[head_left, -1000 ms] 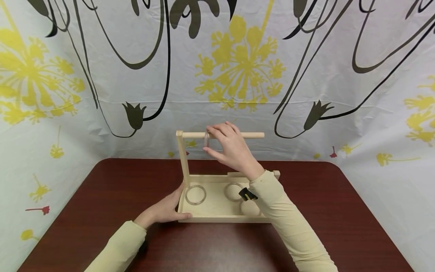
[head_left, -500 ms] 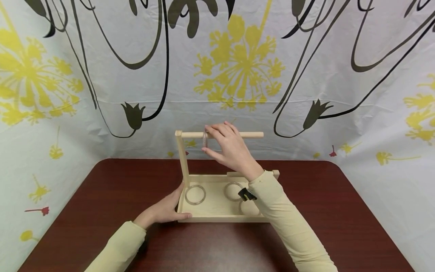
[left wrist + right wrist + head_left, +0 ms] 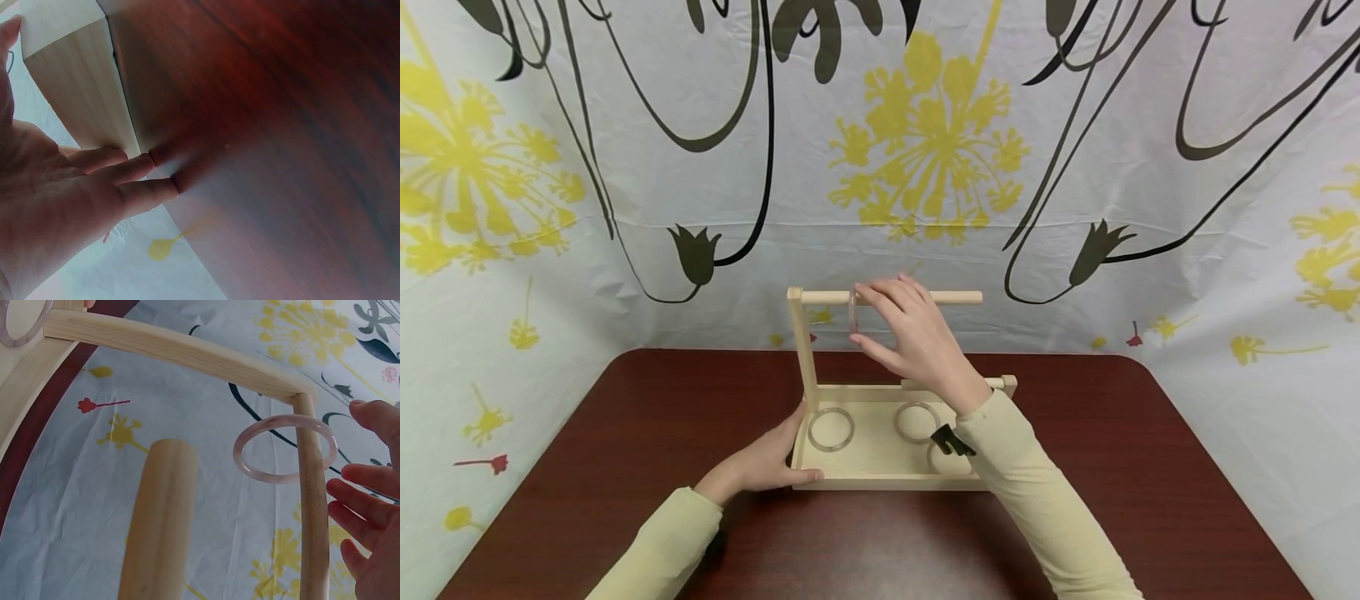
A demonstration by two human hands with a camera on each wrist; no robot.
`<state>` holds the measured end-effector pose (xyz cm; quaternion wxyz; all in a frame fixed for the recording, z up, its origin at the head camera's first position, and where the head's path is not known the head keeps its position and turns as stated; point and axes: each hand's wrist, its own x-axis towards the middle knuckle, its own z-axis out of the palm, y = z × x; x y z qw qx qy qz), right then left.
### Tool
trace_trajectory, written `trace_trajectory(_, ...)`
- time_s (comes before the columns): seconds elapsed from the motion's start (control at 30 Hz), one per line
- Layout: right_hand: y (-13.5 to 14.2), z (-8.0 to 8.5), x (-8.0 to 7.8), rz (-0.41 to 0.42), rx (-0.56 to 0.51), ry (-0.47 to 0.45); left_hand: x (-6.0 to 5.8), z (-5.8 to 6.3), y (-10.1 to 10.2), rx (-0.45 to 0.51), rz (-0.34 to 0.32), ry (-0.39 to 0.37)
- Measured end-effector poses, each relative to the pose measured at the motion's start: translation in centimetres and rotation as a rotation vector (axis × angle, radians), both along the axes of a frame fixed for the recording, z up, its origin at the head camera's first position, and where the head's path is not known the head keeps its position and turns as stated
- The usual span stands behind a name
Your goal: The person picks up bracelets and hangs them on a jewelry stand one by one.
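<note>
A pale pinkish bangle [image 3: 853, 312] is around the upper wooden rod [image 3: 958, 297] of a wooden stand [image 3: 887, 483], near the rod's left part. My right hand [image 3: 917, 337] is just right of the bangle, with thumb and fingers spread. In the right wrist view, the bangle [image 3: 284, 478] encircles the rod, and the right hand's fingers [image 3: 369, 519] stand apart from it. My left hand [image 3: 763, 458] holds the stand's left end, thumb on the front wall and fingers along the side. The left wrist view shows the fingers [image 3: 140, 194] low against the wood.
Several bangles lie in the stand's tray: one at left [image 3: 831, 430], one near the middle [image 3: 917, 422], and one [image 3: 936, 460] partly hidden by the right sleeve. A lower rod [image 3: 162, 519] shows in the right wrist view. Patterned cloth [image 3: 880, 183] hangs behind the table [image 3: 700, 400].
My right hand has loosened from the bangle and shifted slightly right and down. The bangle stays on the upper rod. The left hand and the stand have not visibly moved.
</note>
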<state>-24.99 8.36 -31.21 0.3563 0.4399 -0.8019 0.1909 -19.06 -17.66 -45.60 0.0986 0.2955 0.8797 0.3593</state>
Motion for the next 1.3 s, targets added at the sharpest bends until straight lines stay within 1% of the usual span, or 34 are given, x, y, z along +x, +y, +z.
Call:
trace_trajectory(0.17, 0.3, -0.4, 0.4, 0.005, -0.007, 0.0, 0.1, 0.1, 0.0, -0.001, 0.007, -0.009)
trace_trajectory(0.33, 0.8, -1.2, 1.0, 0.013, -0.012, -0.003, 0.1, 0.0, 0.0, -0.007, 0.014, -0.017)
trace_trajectory(0.53, 1.3, -2.4, 1.6, 0.043, -0.035, 0.036, 0.0, -0.1, -0.1, -0.014, 0.022, -0.012)
trace_trajectory(0.73, 1.6, -3.3, 2.4, 0.051, -0.023, 0.064, -0.1, -0.3, -0.2, -0.015, 0.026, -0.015)
trace_trajectory(0.83, 1.6, -3.7, 2.8, 0.057, -0.015, 0.066, -0.1, -0.4, -0.1, -0.015, 0.023, -0.017)
trace_trajectory(1.13, 0.9, -5.6, 3.9, 0.125, 0.003, 0.058, -0.2, -0.3, -0.1, 0.006, 0.004, -0.001)
trace_trajectory(1.3, 0.3, -6.7, 4.4, 0.136, 0.012, 0.054, -0.1, -0.2, 0.0, 0.017, -0.002, -0.006)
